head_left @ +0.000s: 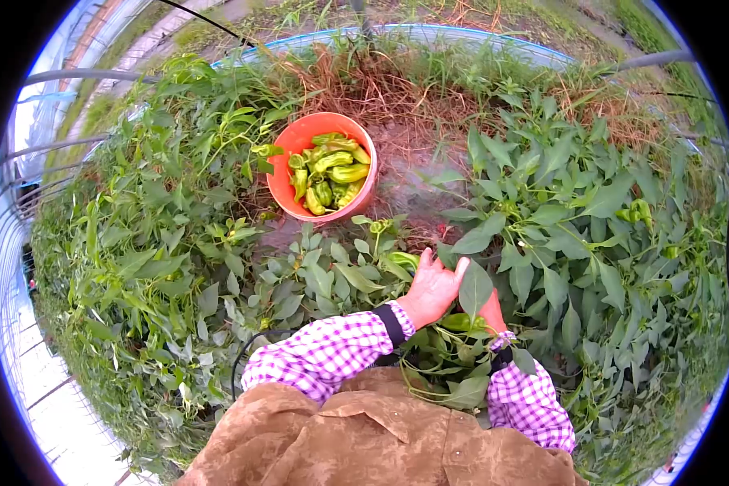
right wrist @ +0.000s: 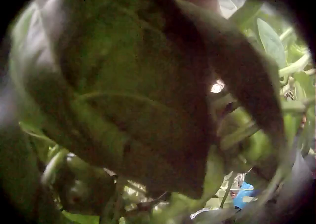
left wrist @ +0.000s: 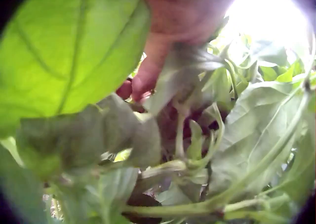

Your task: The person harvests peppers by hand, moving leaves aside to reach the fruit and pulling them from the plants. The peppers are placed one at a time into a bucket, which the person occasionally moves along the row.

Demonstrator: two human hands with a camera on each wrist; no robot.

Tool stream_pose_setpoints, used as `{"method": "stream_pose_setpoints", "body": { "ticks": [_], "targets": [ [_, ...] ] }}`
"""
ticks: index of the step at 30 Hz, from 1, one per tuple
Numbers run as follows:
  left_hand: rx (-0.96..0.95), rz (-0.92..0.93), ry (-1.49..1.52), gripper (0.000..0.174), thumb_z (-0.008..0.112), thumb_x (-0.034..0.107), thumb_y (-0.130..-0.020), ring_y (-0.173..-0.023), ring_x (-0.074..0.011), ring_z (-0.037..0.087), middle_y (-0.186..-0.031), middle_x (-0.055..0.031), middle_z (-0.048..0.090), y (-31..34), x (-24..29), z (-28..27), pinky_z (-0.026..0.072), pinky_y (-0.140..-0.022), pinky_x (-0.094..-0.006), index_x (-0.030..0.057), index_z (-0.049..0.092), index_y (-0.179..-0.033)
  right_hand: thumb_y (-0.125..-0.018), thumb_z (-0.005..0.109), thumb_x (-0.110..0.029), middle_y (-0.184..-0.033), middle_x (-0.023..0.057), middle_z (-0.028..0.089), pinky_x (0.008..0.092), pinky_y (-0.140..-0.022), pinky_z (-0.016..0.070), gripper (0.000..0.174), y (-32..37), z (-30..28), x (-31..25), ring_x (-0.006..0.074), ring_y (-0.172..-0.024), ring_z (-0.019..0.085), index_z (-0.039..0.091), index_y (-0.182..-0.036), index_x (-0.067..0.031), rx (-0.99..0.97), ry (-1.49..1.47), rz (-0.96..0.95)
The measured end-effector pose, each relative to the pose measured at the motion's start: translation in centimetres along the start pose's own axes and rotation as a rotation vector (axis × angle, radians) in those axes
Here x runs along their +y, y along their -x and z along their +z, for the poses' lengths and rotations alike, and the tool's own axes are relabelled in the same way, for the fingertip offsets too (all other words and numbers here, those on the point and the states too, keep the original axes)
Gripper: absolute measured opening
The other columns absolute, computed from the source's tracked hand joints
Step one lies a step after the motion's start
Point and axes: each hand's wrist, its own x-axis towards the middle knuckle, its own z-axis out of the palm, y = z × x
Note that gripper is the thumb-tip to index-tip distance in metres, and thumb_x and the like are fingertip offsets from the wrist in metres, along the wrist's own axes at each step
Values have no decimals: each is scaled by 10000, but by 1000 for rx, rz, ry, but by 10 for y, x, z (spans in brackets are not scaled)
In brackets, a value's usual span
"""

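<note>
My left hand [head_left: 433,290] reaches into the pepper plants, thumb spread from the index finger; its other fingers are mostly hidden. A green pepper [head_left: 403,261] shows right at its outer side. In the left wrist view, fingers [left wrist: 148,75] point down among the leaves. My right hand [head_left: 492,311] is low in the foliage, largely covered by a broad leaf [head_left: 476,290]. Another green pepper [head_left: 463,322] lies beside it, among leaves and stems. In the right wrist view, a dark leaf [right wrist: 133,110] blocks most of that hand; I cannot tell what it holds.
A red-orange bucket [head_left: 280,180] of picked green peppers [head_left: 332,168] stands ahead on the ground between the rows. Dense pepper plants [head_left: 575,211] crowd both sides. Dry grass [head_left: 364,85] and a blue sheet edge [head_left: 478,40] lie beyond. Something blue [right wrist: 243,195] shows low in the right wrist view.
</note>
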Motion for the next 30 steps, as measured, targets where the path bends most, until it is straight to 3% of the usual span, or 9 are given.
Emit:
{"method": "stream_pose_setpoints", "body": {
  "ticks": [14, 17, 18, 20, 21, 22, 24, 25, 30],
  "targets": [
    [246, 43, 649, 322, 627, 133, -679, -734, -287, 563, -777, -62, 564, -9, 18, -65, 393, -660, -394, 79, 533, -983, -785, 658, -204, -739, 115, 658, 360, -584, 489, 154, -13, 12, 23, 239, -674, 647, 637, -826, -57, 81, 339, -234],
    [280, -28, 236, 256, 569, 44, -712, -748, -288, 568, -787, -90, 565, -31, -14, -103, 436, -659, -396, 46, 540, -966, -852, 627, -217, -800, 78, 642, 338, -617, 492, 185, -8, 7, 29, 157, -741, 623, 639, -905, -39, -81, 206, 192],
    [341, -51, 203, 233, 544, 15, -731, -759, -291, 573, -803, -105, 575, -37, -39, -116, 452, -668, -401, 35, 543, -963, -897, 604, -239, -914, 56, 619, 329, -674, 512, 256, -9, 0, 70, 147, -801, 606, 607, -1060, -42, -146, -123, -231],
    [468, -138, 220, 164, 549, 42, -828, -805, -317, 600, -848, -134, 612, -37, -93, -131, 486, -726, -405, 21, 556, -991, -899, 602, -198, -1062, 40, 587, 320, -768, 519, 323, 2, 2, 54, 163, -887, 600, 544, -1187, -65, -201, -934, 270],
    [526, -257, 301, 169, 569, 68, -846, -748, -281, 616, -799, -120, 604, -34, -123, -120, 497, -680, -366, 36, 552, -1011, -906, 588, -163, -1140, 41, 565, 306, -830, 508, 382, 8, 21, 140, 160, -932, 592, 481, -1258, -59, -81, -84, -144],
    [475, -370, 375, 179, 563, 77, -867, -676, -208, 609, -744, -98, 593, -29, -151, -117, 490, -632, -323, 39, 539, -1040, -902, 587, -130, -1174, 54, 559, 298, -853, 497, 426, 11, -3, 68, 158, -966, 588, 447, -1297, -59, -310, -115, 532],
    [388, -590, 684, 185, 545, 89, -881, -789, -230, 652, -845, -115, 657, -15, -218, -88, 509, -697, -336, 80, 542, -1066, -756, 697, -231, -656, 91, 548, 345, -478, 430, 419, 17, 26, 140, 211, -527, 514, 579, -1116, -52, 8, 74, -412],
    [410, -586, 744, 231, 548, 95, -890, -876, -175, 652, -924, -122, 672, -1, -261, -55, 507, -754, -304, 60, 530, -1117, -745, 676, -204, -589, 99, 547, 368, -477, 425, 315, 30, 27, 175, 221, -479, 509, 639, -1005, -31, -201, -187, 55],
    [752, -1176, 38, 411, 745, 232, -652, -760, -352, 609, -818, -231, 629, 88, -337, 27, 476, -735, -418, -73, 610, -892, -836, 597, -259, -776, 53, 583, 297, -598, 449, 283, 48, -5, 20, 147, -626, 548, 620, -1011, -38, -226, 11, 13]
  ]
}}
